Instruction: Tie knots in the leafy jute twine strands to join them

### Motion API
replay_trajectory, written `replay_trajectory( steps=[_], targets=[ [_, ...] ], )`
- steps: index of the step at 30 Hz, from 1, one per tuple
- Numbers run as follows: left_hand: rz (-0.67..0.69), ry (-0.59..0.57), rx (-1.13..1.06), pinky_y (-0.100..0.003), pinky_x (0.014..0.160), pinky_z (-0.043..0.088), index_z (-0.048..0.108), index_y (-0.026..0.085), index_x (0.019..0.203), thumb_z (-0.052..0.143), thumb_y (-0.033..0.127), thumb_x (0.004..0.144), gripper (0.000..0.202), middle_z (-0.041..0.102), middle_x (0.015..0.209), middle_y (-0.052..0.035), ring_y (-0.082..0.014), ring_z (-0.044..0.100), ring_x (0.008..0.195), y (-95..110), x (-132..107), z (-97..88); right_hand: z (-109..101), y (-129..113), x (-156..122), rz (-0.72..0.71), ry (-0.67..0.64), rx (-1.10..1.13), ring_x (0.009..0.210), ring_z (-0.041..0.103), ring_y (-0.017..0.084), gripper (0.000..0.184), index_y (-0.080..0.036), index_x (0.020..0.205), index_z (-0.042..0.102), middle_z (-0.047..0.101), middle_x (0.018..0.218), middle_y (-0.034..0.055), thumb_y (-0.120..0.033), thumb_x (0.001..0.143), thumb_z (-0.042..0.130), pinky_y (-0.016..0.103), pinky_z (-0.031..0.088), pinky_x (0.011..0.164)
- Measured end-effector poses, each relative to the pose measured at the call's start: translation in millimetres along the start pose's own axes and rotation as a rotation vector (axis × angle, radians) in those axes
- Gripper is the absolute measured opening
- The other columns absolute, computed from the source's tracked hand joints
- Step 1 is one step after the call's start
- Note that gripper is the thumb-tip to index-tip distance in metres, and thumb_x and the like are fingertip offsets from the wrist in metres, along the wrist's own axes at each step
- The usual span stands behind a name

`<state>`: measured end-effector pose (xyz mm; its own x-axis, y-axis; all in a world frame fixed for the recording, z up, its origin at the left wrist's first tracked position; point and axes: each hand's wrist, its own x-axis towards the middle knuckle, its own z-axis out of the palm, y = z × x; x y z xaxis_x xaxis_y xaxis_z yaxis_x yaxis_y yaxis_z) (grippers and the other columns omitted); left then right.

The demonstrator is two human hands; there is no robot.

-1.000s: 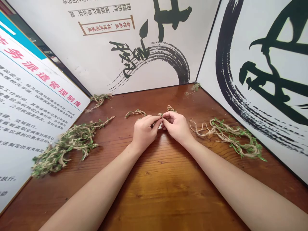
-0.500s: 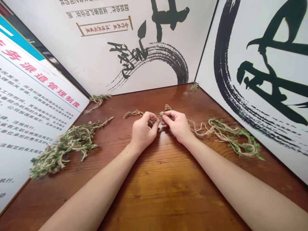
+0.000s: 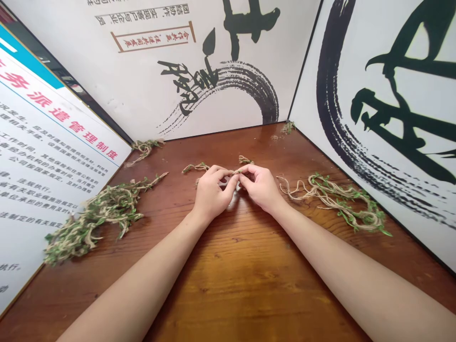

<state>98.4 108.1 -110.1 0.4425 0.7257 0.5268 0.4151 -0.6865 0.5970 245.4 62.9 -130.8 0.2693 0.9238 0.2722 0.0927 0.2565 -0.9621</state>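
My left hand (image 3: 213, 191) and my right hand (image 3: 261, 185) meet at the middle of the wooden table (image 3: 228, 266), fingertips pinched together on a short piece of jute twine with green leaves (image 3: 235, 171). One end of the twine (image 3: 195, 167) trails to the left of my left hand; a small loop (image 3: 245, 160) shows just beyond my right hand. Both hands rest close to the tabletop.
A large heap of leafy twine (image 3: 98, 213) lies at the left, a longer tangled strand (image 3: 342, 202) at the right. Small bits sit at the back left corner (image 3: 145, 147) and back right corner (image 3: 287, 127). Printed boards (image 3: 53, 142) wall in the table on three sides.
The hands have stayed pinched together on the twine, shifting slightly; the fingers have worked the strand, and the twine's left end lies a little differently.
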Motion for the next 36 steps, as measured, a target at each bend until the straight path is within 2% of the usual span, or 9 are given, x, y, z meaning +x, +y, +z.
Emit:
replay_trajectory(
  steps=[9,15,17,21,24,26,29,32,36],
  targets=[
    [0.019,-0.003,0.051,-0.033,0.081,0.052,0.072,0.018,0.082,0.060,0.021,0.091,0.015,0.073,0.089,-0.0062,-0.0180,0.067,0.083,-2.5,1.0,1.6,3.8,-0.9,-2.6,-0.017,0.045,-0.213,0.074,0.064,0.019,0.011,-0.022,0.076,0.064,0.070,0.075,0.0025,-0.028,0.085,0.063,0.035,0.050,0.073],
    [0.001,-0.061,0.084,-0.035,0.080,0.048,0.065,0.018,0.081,0.058,0.017,0.089,0.010,0.070,0.089,-0.0050,-0.0185,0.063,0.083,-2.0,3.0,2.2,5.9,-3.0,-3.7,0.016,0.106,-0.216,0.076,0.067,0.020,0.008,-0.021,0.078,0.066,0.073,0.079,0.0037,-0.025,0.084,0.065,0.036,0.052,0.076],
    [-0.015,-0.087,0.100,-0.036,0.084,0.047,0.065,0.019,0.083,0.056,0.015,0.089,0.011,0.068,0.092,-0.0049,-0.0193,0.063,0.087,-1.0,3.4,2.1,5.8,-3.2,-3.6,0.020,0.104,-0.197,0.078,0.069,0.020,0.004,-0.020,0.082,0.068,0.075,0.082,0.0042,-0.022,0.084,0.065,0.035,0.053,0.078],
    [-0.069,-0.113,0.148,-0.045,0.097,0.042,0.065,0.020,0.087,0.055,0.014,0.092,0.013,0.067,0.103,-0.0051,-0.0222,0.063,0.103,0.0,2.3,2.8,4.7,-2.9,-2.9,-0.003,0.053,-0.214,0.081,0.071,0.020,0.011,-0.020,0.084,0.073,0.078,0.088,0.0055,-0.018,0.084,0.063,0.034,0.054,0.079],
    [-0.089,-0.117,0.181,-0.049,0.101,0.038,0.067,0.022,0.090,0.056,0.016,0.093,0.013,0.067,0.109,-0.0060,-0.0248,0.062,0.111,0.1,1.2,3.7,3.8,-2.8,-2.3,0.012,0.066,-0.232,0.078,0.069,0.020,0.013,-0.019,0.082,0.074,0.078,0.086,0.0055,-0.016,0.082,0.061,0.034,0.053,0.077],
    [-0.090,-0.108,0.186,-0.050,0.102,0.038,0.069,0.022,0.089,0.059,0.017,0.093,0.011,0.068,0.108,-0.0060,-0.0250,0.062,0.110,0.2,1.3,3.8,3.3,-3.1,-2.0,0.034,0.080,-0.241,0.075,0.068,0.019,0.012,-0.018,0.082,0.074,0.077,0.082,0.0048,-0.015,0.080,0.062,0.033,0.052,0.075],
    [-0.096,-0.071,0.155,-0.046,0.098,0.042,0.069,0.021,0.082,0.064,0.020,0.091,0.011,0.070,0.098,-0.0047,-0.0232,0.064,0.101,0.3,2.5,2.8,3.2,-3.8,-1.7,0.048,0.095,-0.237,0.075,0.067,0.019,0.009,-0.018,0.081,0.072,0.076,0.081,0.0041,-0.017,0.080,0.063,0.033,0.051,0.074],
    [-0.101,-0.001,0.126,-0.040,0.087,0.046,0.066,0.019,0.076,0.069,0.021,0.088,0.012,0.068,0.088,-0.0033,-0.0209,0.064,0.090,-0.3,3.7,1.3,3.6,-3.5,-1.2,0.045,0.101,-0.216,0.076,0.068,0.019,0.007,-0.019,0.081,0.070,0.075,0.081,0.0039,-0.021,0.082,0.064,0.033,0.051,0.075],
    [-0.006,0.092,0.114,-0.034,0.078,0.047,0.066,0.018,0.079,0.071,0.019,0.086,0.008,0.066,0.084,-0.0024,-0.0181,0.062,0.083,-2.8,2.5,0.6,4.1,-2.1,-0.6,0.040,0.097,-0.195,0.078,0.068,0.020,0.007,-0.019,0.081,0.070,0.074,0.080,0.0039,-0.023,0.083,0.064,0.035,0.052,0.077]
  ],
)
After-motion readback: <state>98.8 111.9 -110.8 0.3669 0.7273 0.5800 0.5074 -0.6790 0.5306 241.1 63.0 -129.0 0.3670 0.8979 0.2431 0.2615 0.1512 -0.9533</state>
